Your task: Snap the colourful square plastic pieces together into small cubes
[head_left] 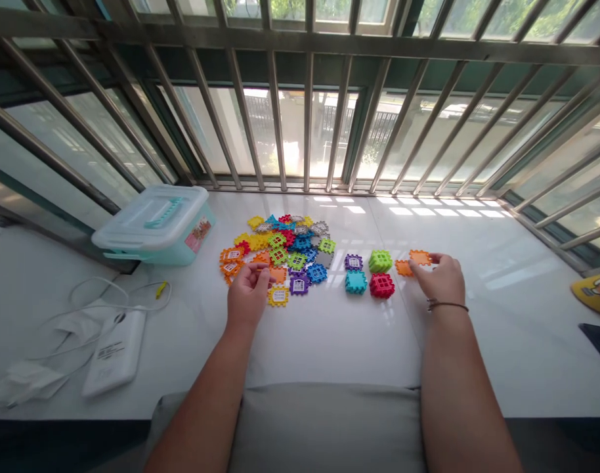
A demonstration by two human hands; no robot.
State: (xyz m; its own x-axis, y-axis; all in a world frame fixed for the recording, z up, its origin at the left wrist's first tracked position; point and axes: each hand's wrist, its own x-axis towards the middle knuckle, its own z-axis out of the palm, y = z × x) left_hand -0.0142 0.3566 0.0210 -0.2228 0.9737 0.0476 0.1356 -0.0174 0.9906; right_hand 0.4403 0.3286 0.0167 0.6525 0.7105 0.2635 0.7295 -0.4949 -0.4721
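My right hand [440, 279] pinches an orange interlocking tile [420, 257] between thumb and fingers. Just left of it, a second orange tile [404, 268] lies on the white surface. My left hand [247, 292] is closed at the near edge of a mixed pile, its fingertips on an orange tile [279, 274]. Close by are a yellow tile [278, 296] and a purple window tile [299, 284]. Between my hands stand a green stack [380, 261], a red stack [382, 286], a light blue tile group [356, 282] and a purple window tile group [354, 261].
A lidded turquoise box [155, 226] stands at the back left. Nearer on the left are a white power bank [115, 351], a looped cable and crumpled tissue [27, 383]. Metal bars [307, 125] line the back. A yellow object [595, 293] lies at the far right.
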